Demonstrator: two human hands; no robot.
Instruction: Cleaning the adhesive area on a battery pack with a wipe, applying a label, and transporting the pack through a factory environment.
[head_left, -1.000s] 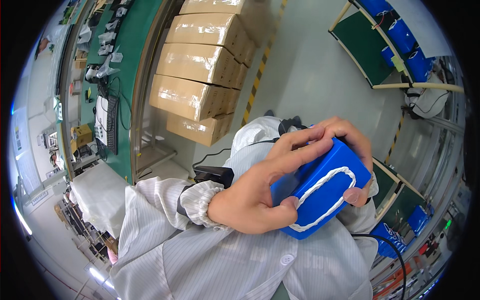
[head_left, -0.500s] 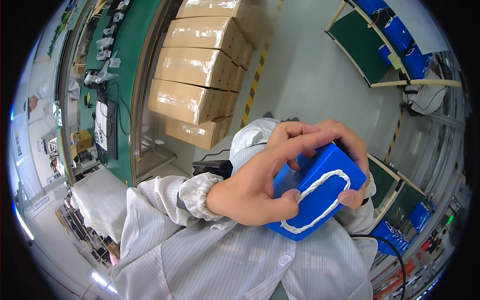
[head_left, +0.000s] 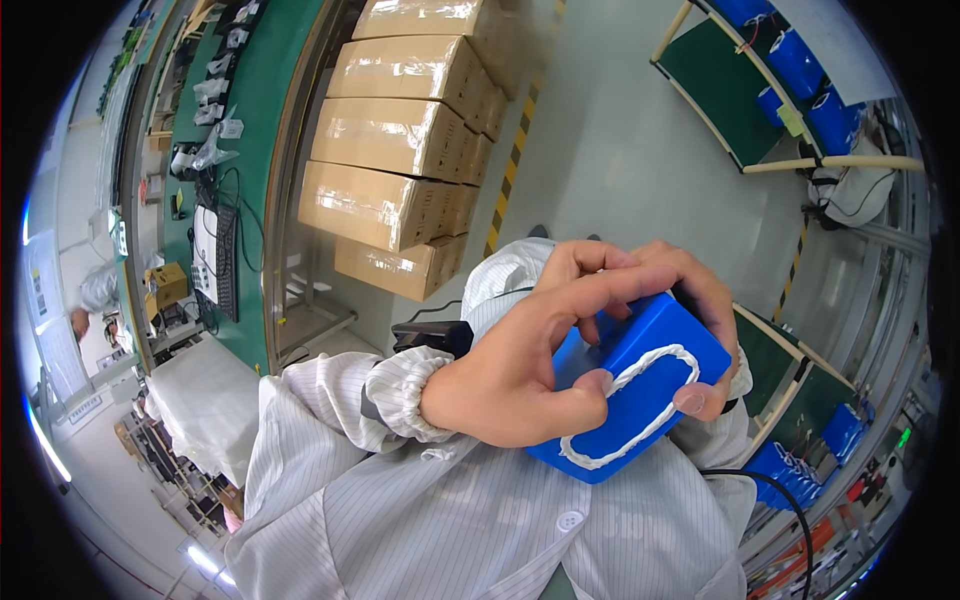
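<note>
Head view: The blue, smooth, box-shaped block (head_left: 637,404) is held before the white pinstriped fabric coat (head_left: 430,530), a white twisted cord-like oval loop (head_left: 597,463) on its face. The right hand (head_left: 708,297) is clamped on the block. The left hand (head_left: 515,375) arches over, thumb touching; whether its fingers clamp cannot be told

blue block (head_left: 640,400) looked like smooth glossy plastic, white cord (head_left: 670,350) on it was kinda rough, far-left boxes (head_left: 370,137) were matt cardboard under super shiny tape (head_left: 385,205), near coat (head_left: 420,520) was thin matt cloth, grey floor (head_left: 600,150) looked smooth
</note>
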